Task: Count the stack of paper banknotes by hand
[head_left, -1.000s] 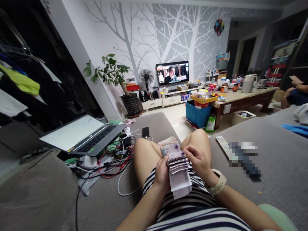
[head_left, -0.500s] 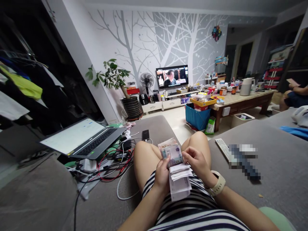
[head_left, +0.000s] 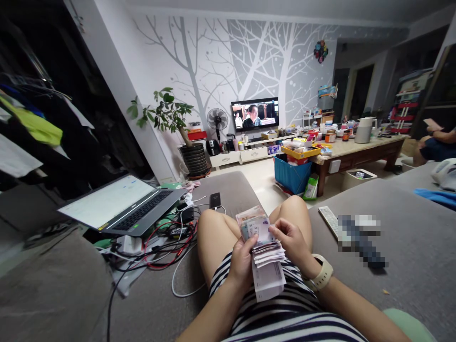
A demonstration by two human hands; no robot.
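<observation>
A stack of banknotes (head_left: 252, 219) is held over my lap, several of its notes folded down towards me in white-looking layers. My left hand (head_left: 242, 259) is closed around the left side of the stack, thumb pressed on top of the notes. At the upper right corner, my right hand (head_left: 288, 235) pinches the edge of a banknote between thumb and fingers. The folded-down notes (head_left: 269, 282) hang below the stack over my striped clothing. A pale watch (head_left: 322, 273) is on my right wrist.
On my left lie an open laptop (head_left: 133, 209), tangled cables (head_left: 167, 247) and a phone (head_left: 215, 200). A white remote (head_left: 328, 219) and a blurred dark object (head_left: 366, 244) rest on the sofa at right. Ahead stands a cluttered table (head_left: 349, 154); another person sits far right.
My left thumb has shifted up and right across the notes. The folded-down notes have moved slightly lower and to the right. My right hand still pinches at the corner.
</observation>
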